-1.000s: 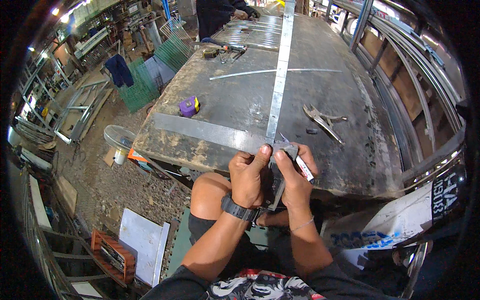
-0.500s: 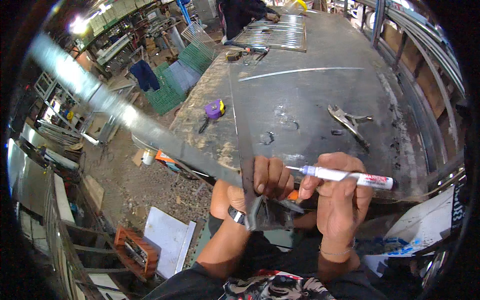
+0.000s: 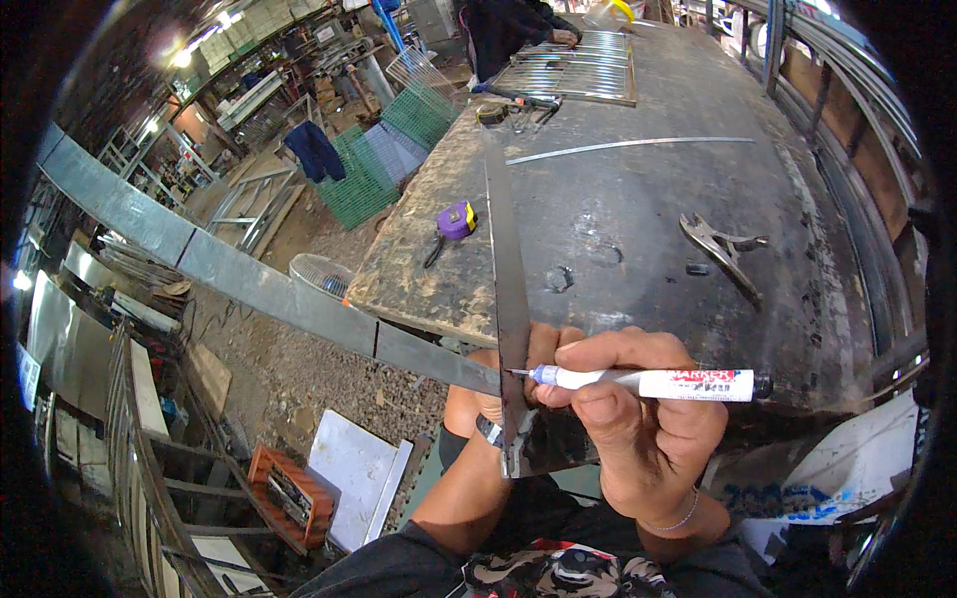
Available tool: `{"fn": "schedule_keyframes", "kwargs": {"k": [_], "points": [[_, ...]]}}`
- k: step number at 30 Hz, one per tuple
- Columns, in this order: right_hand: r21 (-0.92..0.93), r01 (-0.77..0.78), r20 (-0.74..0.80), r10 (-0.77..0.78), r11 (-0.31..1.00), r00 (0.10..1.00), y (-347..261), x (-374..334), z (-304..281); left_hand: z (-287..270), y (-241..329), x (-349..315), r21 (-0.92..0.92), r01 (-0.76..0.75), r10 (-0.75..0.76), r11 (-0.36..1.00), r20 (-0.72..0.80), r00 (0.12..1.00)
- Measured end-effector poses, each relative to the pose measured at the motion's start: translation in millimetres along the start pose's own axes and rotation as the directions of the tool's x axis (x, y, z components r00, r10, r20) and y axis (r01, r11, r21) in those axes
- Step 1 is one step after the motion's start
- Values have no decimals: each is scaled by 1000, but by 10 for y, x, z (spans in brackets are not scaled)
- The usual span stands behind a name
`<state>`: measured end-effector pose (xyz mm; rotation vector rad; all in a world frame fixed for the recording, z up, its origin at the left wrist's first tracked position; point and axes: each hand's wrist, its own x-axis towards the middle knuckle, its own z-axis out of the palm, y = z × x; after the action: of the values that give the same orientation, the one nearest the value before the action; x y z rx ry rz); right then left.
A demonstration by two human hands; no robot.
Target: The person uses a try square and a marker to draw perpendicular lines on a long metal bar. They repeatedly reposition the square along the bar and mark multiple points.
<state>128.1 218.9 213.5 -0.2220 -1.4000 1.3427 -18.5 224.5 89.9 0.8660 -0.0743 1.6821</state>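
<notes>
1 wht marker (image 3: 688, 385) in R hand (image 3: 648, 434); L hand (image 3: 542, 347) holds metal strip (image 3: 279, 293).

A scuffed workbench (image 3: 678, 219), pliers (image 3: 725, 257), metal grille (image 3: 570, 70) and long metal strip (image 3: 274, 297) show a metalworking workshop.

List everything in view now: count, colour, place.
Square: 1, grey, front centre
Marked strip: 1, silver, running left
Marker: 1, white, tip at square
Table: 1, dark, centre
Near tape measure: 1, purple-yellow, table's left
Pliers: 1, silver, table's right
Thin strip: 1, silver, across table
Tools: several, dark, table's far left
Grille: 1, silver, far end
Co-worker's sleeve: 1, dark, beside grille
Fan: 1, pale, left of table
Mesh panels: several, green, beyond fan
Cloth: 1, dark blue, on mesh
Box: 1, orange, lower left
Panel: 1, pale, beside box
Other clutter: many, mixed, background
Left hand: 1, bare, holding square
Right hand: 1, bare, holding marker
</notes>
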Motion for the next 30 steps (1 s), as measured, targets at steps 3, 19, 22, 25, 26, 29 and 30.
{"fn": "schedule_keyframes", "kwargs": {"k": [3, 19, 22, 25, 26, 29, 30], "points": [[-67, 59, 11, -58, 996, 998, -1, 33, 8, -88, -58, -6, -27, 35, -36, 999, -39, 999], [-225, 144, 106, -122, 964, 987, -98, -29, -30, 392, -87, 156, 54, -53, 63, 997, -212, 975], [-299, 193, 126, -162, 935, 979, -105, -75, -55, 378, -86, 167, -11, 12, -14, 1000, -180, 984], [-318, 194, 113, -166, 928, 980, -120, -103, -45, 378, -80, 172, 16, 34, -31, 999, -142, 989], [-332, 194, 111, -166, 923, 980, -132, -110, -42, 384, -74, 175, 8, 50, -49, 999, -123, 991], [-394, 212, 129, -174, 894, 976, -170, -125, -46, 427, -80, 189, 8, 34, -33, 999, -83, 996], [-409, 204, 127, -166, 890, 978, -178, -132, -42, 441, -80, 194, 7, 35, -34, 999, -76, 997]]}}
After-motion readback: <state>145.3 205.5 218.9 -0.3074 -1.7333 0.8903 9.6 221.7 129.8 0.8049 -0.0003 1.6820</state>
